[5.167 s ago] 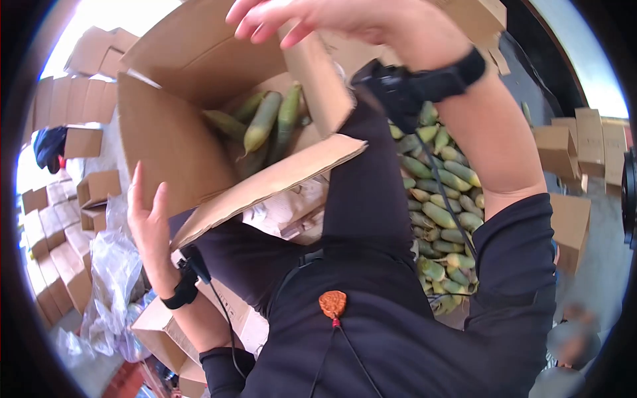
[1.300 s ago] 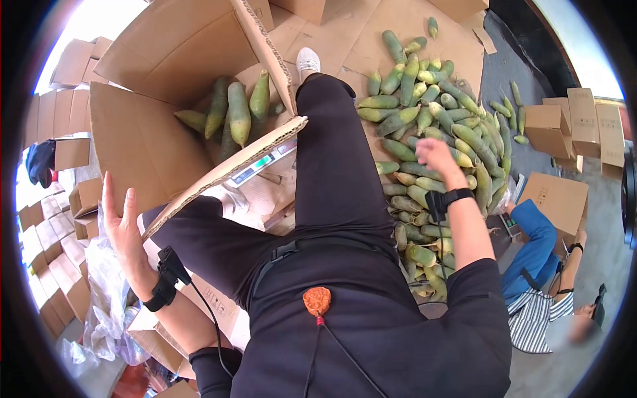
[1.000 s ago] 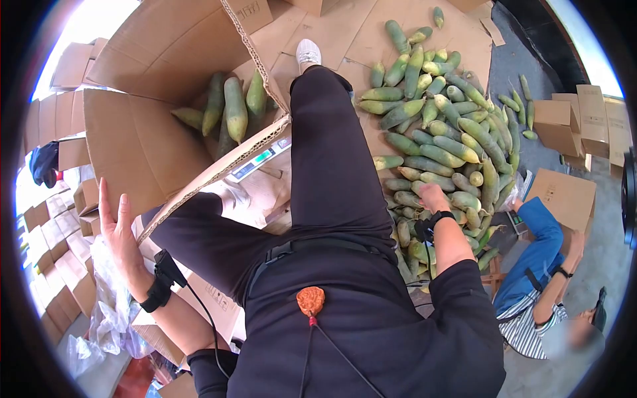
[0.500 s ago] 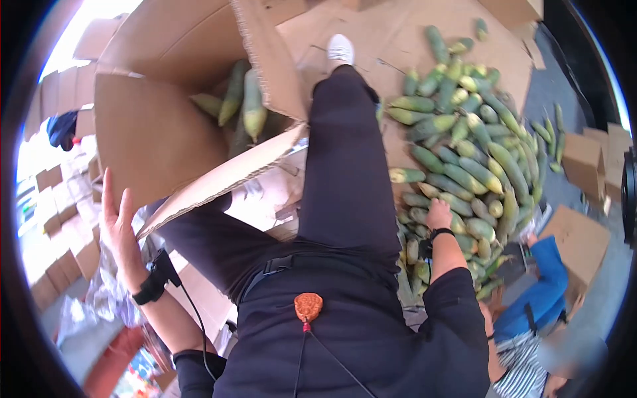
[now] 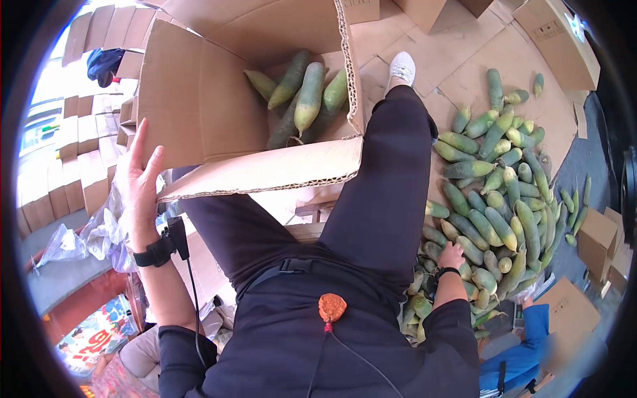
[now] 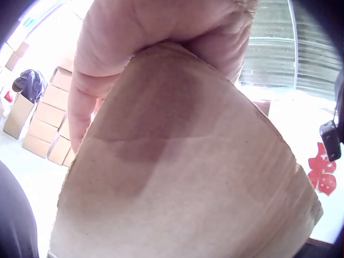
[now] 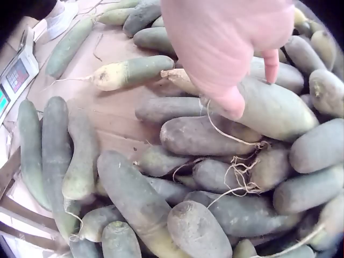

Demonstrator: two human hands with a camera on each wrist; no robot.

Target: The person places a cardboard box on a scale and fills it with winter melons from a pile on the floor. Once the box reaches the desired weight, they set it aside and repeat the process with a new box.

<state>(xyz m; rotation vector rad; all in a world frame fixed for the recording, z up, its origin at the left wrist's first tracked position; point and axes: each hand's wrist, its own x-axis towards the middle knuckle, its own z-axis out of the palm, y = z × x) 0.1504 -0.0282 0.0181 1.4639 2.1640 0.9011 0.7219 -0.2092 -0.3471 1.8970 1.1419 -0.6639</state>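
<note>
My left hand [image 5: 139,192] stands at the corner of a cardboard box flap [image 5: 265,169], its fingers straight and thumb spread. In the left wrist view the flap's corner [image 6: 177,150] sits against the palm. The open cardboard box [image 5: 196,96] tilts toward me with several green radishes [image 5: 310,99] inside. On the right, my right hand [image 5: 451,256] is down in a heap of green radishes [image 5: 491,225]. The right wrist view shows its thumb and fingers gripping a thick, pale green radish [image 7: 279,112], which lies among the others.
A scale [image 7: 20,72] with a lit display appears in the right wrist view. Cardboard sheets [image 5: 411,63] cover the floor beyond the heap. Stacked boxes [image 5: 83,142] stand at left, with plastic bags [image 5: 106,229] below them. Another person's blue-clad part [image 5: 514,351] is at lower right.
My right hand, raised over the box at first, has come down to the heap and taken hold of a radish. The left hand stays at the flap. The head view has turned.
</note>
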